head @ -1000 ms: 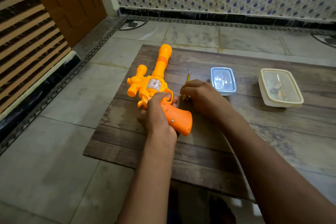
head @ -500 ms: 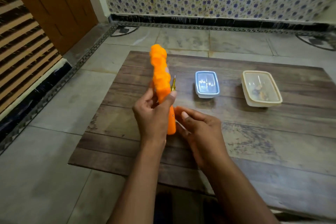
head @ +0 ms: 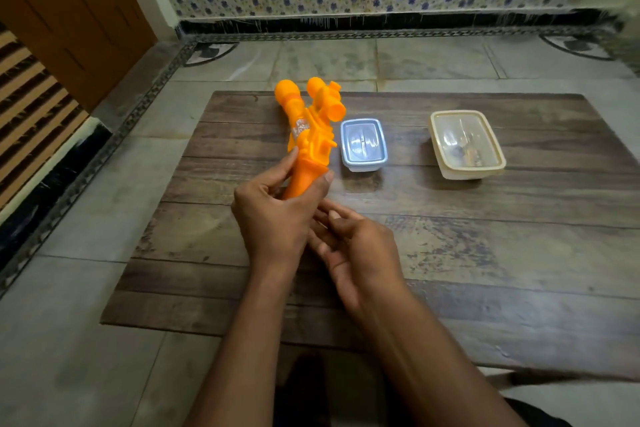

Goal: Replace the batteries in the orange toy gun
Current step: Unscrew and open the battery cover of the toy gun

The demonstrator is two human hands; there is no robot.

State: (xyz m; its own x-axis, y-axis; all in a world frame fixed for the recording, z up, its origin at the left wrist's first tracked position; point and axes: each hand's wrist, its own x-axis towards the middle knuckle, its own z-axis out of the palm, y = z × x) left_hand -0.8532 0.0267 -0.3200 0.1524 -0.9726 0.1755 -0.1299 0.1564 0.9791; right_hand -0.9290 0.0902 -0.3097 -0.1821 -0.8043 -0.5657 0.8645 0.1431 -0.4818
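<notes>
left hand [head: 273, 218] fingers curled round grip of orange plastic toy gun [head: 309, 135], held above wooden bench [head: 485, 253] | long axis runs away from me, barrel far end | right hand [head: 353, 246] relaxed, empty, just under grip butt, nearer it

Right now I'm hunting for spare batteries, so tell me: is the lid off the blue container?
No, the blue container sits on the wooden board with its lid on.

Two lidded boxes, blue [head: 363, 144] and cream [head: 465, 144], block the far table [head: 519, 253]; its near right side lies open.
</notes>
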